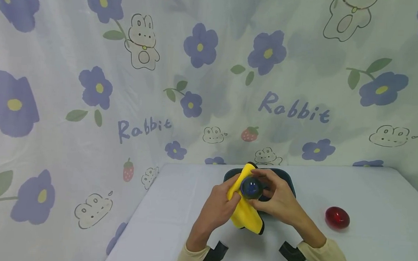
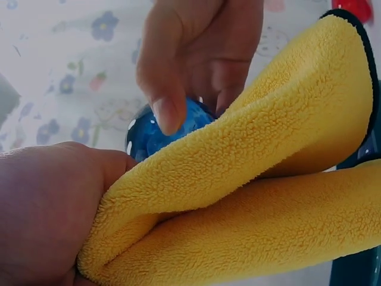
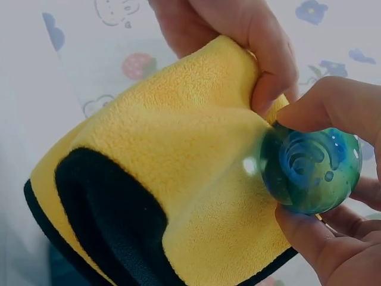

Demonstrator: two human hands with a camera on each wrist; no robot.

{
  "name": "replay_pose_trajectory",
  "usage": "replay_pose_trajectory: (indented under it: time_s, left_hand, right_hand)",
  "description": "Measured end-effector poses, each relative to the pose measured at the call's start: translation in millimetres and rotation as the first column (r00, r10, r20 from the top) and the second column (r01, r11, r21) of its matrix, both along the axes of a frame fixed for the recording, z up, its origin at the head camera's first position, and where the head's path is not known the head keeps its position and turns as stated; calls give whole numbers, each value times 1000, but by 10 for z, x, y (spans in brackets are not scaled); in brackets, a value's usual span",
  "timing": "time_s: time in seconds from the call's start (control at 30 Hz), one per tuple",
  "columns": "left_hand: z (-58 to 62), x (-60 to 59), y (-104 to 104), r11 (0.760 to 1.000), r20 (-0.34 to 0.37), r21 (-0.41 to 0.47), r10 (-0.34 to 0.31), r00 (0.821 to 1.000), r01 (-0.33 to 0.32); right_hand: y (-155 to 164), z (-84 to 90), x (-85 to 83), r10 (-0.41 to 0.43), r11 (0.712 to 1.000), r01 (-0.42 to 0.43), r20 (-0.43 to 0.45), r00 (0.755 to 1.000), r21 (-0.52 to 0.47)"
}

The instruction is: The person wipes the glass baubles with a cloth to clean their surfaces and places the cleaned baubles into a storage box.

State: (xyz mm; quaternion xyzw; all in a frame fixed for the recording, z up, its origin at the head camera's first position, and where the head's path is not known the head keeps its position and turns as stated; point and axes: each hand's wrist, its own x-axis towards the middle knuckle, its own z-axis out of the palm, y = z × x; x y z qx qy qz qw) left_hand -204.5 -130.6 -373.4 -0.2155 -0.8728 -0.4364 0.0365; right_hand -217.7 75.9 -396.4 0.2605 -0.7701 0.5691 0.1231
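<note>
Cloth (image 1: 243, 215), yellow with a black trim and dark underside, was gripped by the left hand (image 1: 217, 206), whose fingers were curled round a bunched fold of it; in the left wrist view the fleece (image 2: 250, 196) was seen draped over that hand (image 2: 47, 208) and pressed against a blue glass ball (image 2: 178, 128). The ball (image 1: 251, 187) was pinched between the thumb and fingertips of the right hand (image 1: 279, 198), and it was held just above the table, in front of a dark tray (image 1: 285, 178) that lay at about 12 o'clock from the hands. In the right wrist view the ball (image 3: 311, 170) was shown as translucent blue-green with a swirl inside, the cloth (image 3: 178, 179) touching it at its 9 o'clock side, while the left hand's (image 3: 238, 30) thumb was pressed on the fabric at the ball's 11 o'clock and the right hand's fingers (image 3: 309, 238) were closed on the ball from below and above. A red egg-shaped glass piece (image 1: 337, 218) was seen resting on the white table (image 1: 367, 199) at roughly 3 o'clock from the right hand, well apart from it. A floral rabbit-print sheet (image 1: 127, 84) was hung behind the table.
</note>
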Motion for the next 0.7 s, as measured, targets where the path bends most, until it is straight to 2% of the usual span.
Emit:
replay_pose_trajectory:
  time_s: [0.23, 0.5, 0.7]
  left_hand:
    - [23, -3, 14, 1000, 5, -3, -9, 1000, 9]
    - [42, 24, 11, 999, 32, -28, 17, 999, -16]
    - [58, 52, 10, 999, 46, -40, 35, 998, -33]
  right_hand:
    - [19, 2, -16, -46, 999, 45, -49, 998, -16]
    - [75, 3, -62, -155, 984, 163, -109, 982, 65]
    - [101, -9, -89, -166, 982, 174, -100, 981, 68]
